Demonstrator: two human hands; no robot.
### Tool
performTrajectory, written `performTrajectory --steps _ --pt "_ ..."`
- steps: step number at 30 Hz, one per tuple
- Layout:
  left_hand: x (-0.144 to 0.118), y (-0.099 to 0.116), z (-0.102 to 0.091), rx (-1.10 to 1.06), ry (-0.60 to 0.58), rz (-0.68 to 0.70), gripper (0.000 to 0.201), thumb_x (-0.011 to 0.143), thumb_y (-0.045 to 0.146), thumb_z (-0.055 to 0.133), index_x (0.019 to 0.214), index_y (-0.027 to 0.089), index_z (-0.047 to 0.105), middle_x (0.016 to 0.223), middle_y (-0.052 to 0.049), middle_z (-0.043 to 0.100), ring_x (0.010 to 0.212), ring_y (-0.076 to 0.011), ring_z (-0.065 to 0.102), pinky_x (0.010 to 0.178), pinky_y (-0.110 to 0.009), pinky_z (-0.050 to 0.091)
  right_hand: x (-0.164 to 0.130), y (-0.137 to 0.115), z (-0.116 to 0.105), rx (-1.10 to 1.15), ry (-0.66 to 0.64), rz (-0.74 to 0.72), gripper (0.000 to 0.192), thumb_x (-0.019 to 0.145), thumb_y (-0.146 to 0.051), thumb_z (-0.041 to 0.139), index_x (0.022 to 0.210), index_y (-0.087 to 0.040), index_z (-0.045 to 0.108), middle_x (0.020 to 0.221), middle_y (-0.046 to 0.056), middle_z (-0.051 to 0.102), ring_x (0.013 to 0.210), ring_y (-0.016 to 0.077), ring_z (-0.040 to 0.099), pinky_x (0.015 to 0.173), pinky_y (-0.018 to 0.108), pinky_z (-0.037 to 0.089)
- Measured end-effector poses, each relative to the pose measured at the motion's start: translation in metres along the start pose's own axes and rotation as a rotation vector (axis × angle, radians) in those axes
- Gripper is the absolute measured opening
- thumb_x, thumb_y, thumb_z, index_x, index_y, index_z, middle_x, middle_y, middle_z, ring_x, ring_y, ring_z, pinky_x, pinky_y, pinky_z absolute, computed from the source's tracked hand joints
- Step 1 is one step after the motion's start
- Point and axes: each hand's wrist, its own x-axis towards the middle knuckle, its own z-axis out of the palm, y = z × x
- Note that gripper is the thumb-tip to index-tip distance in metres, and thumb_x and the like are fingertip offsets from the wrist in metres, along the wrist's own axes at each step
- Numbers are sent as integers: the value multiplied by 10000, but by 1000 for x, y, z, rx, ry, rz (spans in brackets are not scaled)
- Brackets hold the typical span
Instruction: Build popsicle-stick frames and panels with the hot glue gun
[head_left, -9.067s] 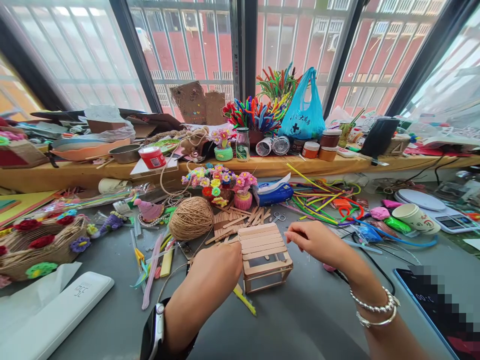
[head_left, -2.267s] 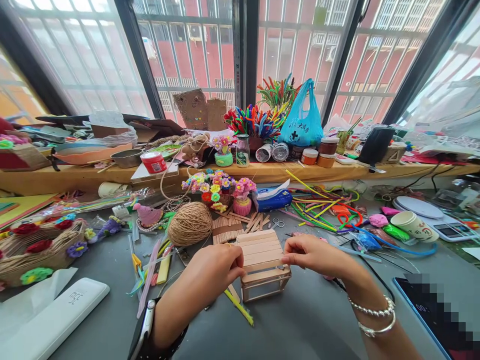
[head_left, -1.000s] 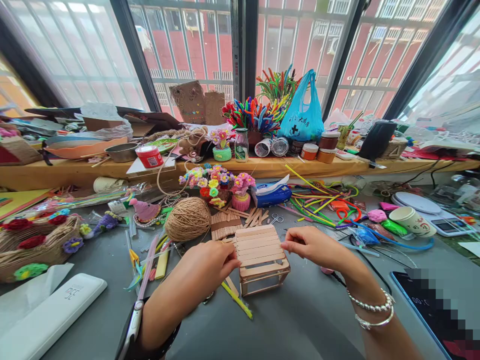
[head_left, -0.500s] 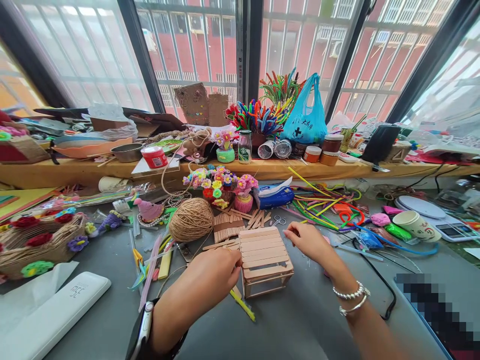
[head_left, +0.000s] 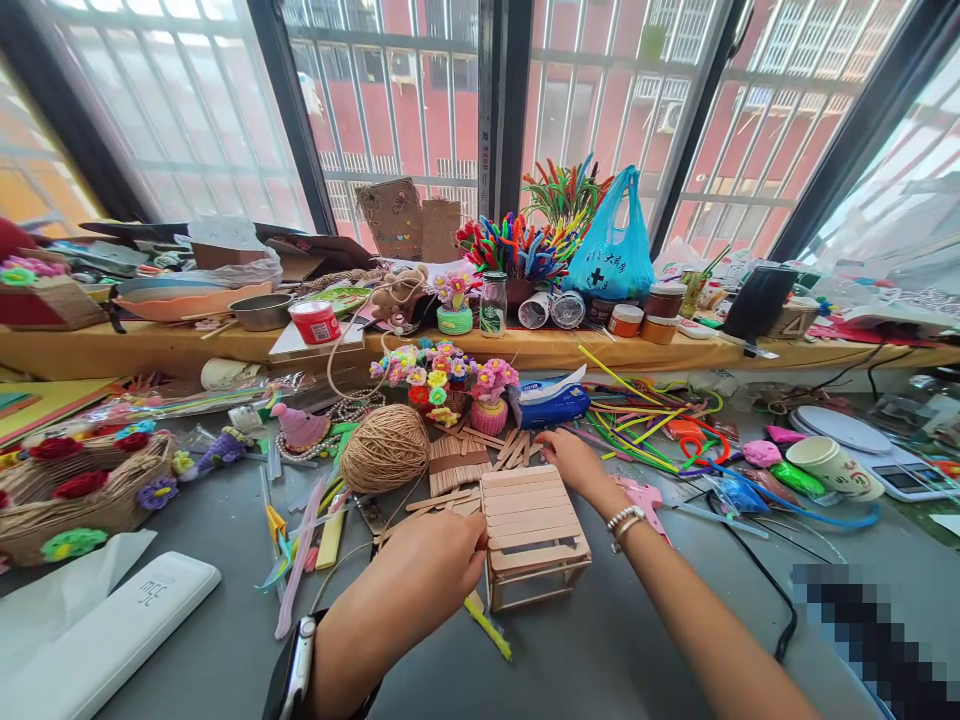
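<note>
Left hand (head_left: 431, 560): fingers closed against left side of stick box (head_left: 531, 535), steadying it | Right hand (head_left: 568, 455): stretched past box to loose craft sticks (head_left: 514, 447), grip cannot be told | Box: mid-bench, upright, slatted top | Twine ball (head_left: 385, 447): left of the sticks, behind left hand

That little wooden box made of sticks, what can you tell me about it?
The stick box is pale, bare wood: flat craft sticks laid side by side as a slatted top, over an open frame with see-through sides. It stands upright on the grey table. The left hand touches its left edge; the right hand reaches past its far corner.
</note>
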Motion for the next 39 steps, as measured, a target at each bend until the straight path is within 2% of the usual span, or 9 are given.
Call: performTrajectory --steps 5,10,18,26,30,33,36,37,39 --pt "0 1 0 3 19 25 234 797 175 338 806 177 572 798 -75 655 745 -234 622 617 -316 467 24 -3 8 -127 -67 -63 321 826 -145 397 1096 -232 546 1003 89 559 912 186 537 673 228 395" --pt "-1 3 -1 12 20 13 233 799 184 336 810 176 569 789 -79 652 738 -243 621 602 -323 467 29 -8 11 -241 -59 -112 281 845 -136 360 1053 -157 548 1043 132 533 948 223 503 697 268 409" --pt "-1 2 1 -18 27 31 243 804 187 322 821 163 564 819 -90 649 768 -244 616 633 -316 458 34 -16 10 -359 -126 -319 253 835 -90 369 976 -117 577 1052 148 556 962 226 479 695 274 422" --pt "-1 1 2 -21 28 10 246 808 208 326 817 171 569 796 -77 648 753 -235 618 619 -290 444 21 -15 8 -313 -72 -292 168 804 -119 450 888 -138 594 998 131 582 931 220 499 687 255 421" --pt "-1 0 1 -38 18 2 211 791 214 366 818 176 572 800 -75 649 757 -240 615 614 -292 439 6 -6 -8 -241 73 -138 213 845 -129 369 938 -139 561 971 134 597 902 215 526 687 266 414" --pt "-3 -2 -5 -42 9 -13 186 783 204 382 791 184 567 802 -63 646 750 -222 611 608 -277 429 -14 4 -30 -158 197 -7 288 888 -213 278 983 -140 540 908 110 624 811 205 567 668 286 415" --pt "-5 -4 -11 -24 46 -91 207 814 235 357 768 191 554 787 -53 641 730 -205 607 602 -266 413 -43 7 -55 -45 293 32 328 893 -265 247 1006 -160 537 901 68 626 812 165 570 706 259 410" --pt "-6 -5 -13 -24 76 -112 216 825 254 348 772 195 549 789 -49 640 726 -200 605 605 -264 407 -53 4 -63 131 336 49 324 879 -302 282 973 -161 559 815 53 634 747 162 578 673 254 414" --pt "-8 -5 -15 -49 157 -118 208 834 286 349 792 207 537 796 -28 639 726 -183 600 620 -255 394 -73 -3 -75 402 291 59 308 833 -376 373 904 -169 589 686 24 624 637 154 567 603 248 414"
